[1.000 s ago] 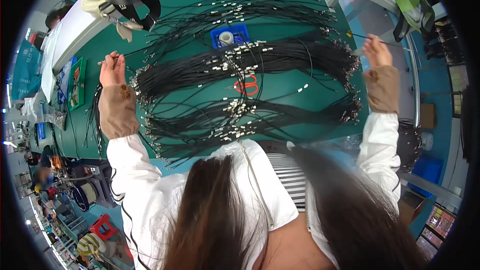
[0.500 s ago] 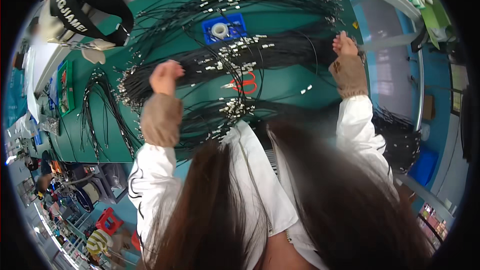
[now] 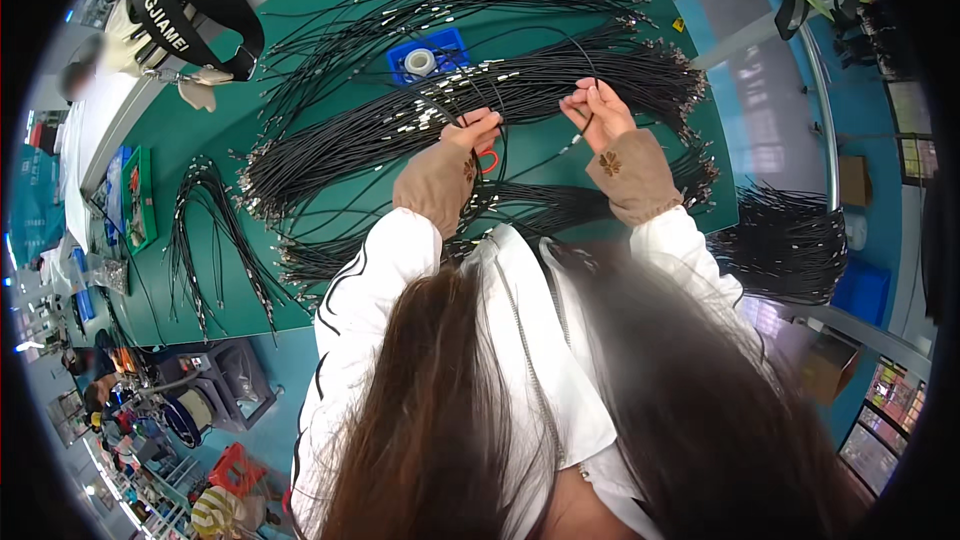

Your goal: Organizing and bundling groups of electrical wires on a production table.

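Above the middle of a wide bundle of black cables [image 3: 330, 145] with white tags, my left hand [image 3: 472, 128] is closed, thumb against fingers, on a thin black cable. My right hand [image 3: 604, 116], a short way to its right, pinches a black cable [image 3: 582, 44] that arcs up and back over the bundle. A small white tag shows on the strand just below these fingers. Whether both hands grip the same cable I cannot tell. Red-handled scissors [image 3: 489, 161] lie beside my left hand, partly covered by it and by cables.
A blue tray [image 3: 455, 40] with a white tape roll [image 3: 420, 63] sits behind the bundle. More cables lie at the far side [image 3: 380, 15], near side [image 3: 550, 202] and left [image 3: 200, 185] of the green table [image 3: 140, 285]. A green bin [image 3: 140, 200] stands at the left edge.
My hands have come inward from wide apart, the left going right and the right going left. Both are now close together over the cables, and the scissors are more hidden.
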`<state>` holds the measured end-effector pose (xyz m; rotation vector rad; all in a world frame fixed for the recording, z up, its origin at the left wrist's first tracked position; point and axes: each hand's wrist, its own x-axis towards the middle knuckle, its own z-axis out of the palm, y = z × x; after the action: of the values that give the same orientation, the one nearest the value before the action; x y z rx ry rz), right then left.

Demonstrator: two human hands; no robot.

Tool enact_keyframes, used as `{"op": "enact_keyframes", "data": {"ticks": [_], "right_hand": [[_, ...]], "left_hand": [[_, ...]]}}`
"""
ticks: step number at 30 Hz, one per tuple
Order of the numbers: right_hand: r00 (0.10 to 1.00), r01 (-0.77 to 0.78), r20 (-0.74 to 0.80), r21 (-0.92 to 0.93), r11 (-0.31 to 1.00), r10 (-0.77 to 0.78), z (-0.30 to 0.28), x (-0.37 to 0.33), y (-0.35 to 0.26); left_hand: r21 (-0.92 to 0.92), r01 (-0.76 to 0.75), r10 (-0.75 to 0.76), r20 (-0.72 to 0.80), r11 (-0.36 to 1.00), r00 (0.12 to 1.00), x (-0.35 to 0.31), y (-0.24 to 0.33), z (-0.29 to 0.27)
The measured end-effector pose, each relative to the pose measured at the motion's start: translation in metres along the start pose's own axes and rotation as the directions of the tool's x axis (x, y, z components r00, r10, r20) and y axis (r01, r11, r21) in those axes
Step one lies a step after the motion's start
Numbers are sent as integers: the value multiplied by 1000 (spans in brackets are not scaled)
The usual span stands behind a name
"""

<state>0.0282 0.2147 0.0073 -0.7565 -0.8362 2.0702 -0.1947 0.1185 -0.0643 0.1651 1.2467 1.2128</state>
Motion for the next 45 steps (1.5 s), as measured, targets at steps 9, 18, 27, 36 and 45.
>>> {"op": "enact_keyframes", "data": {"ticks": [9, 18, 27, 36, 45], "right_hand": [[959, 5, 272, 263, 965, -80, 55, -43, 3], [943, 208, 271, -17, 978, -196, 28, -100, 0], [993, -52, -108, -37, 998, 48, 67, -114, 38], [983, 180, 34, 4, 984, -180, 40, -158, -18], [695, 182, -715, 75, 981, -74, -98, -211, -36]], "left_hand": [[58, -53, 42, 168, 997, 985, 0, -5, -4], [123, -429, 294, 559, 895, 775, -44, -14, 5], [585, -662, 219, 650, 469, 728, -109, -49, 59], [719, -688, 55, 686, 101, 725, -109, -90, 68], [750, -656, 67, 661, -85, 747, -92, -133, 42]]}}
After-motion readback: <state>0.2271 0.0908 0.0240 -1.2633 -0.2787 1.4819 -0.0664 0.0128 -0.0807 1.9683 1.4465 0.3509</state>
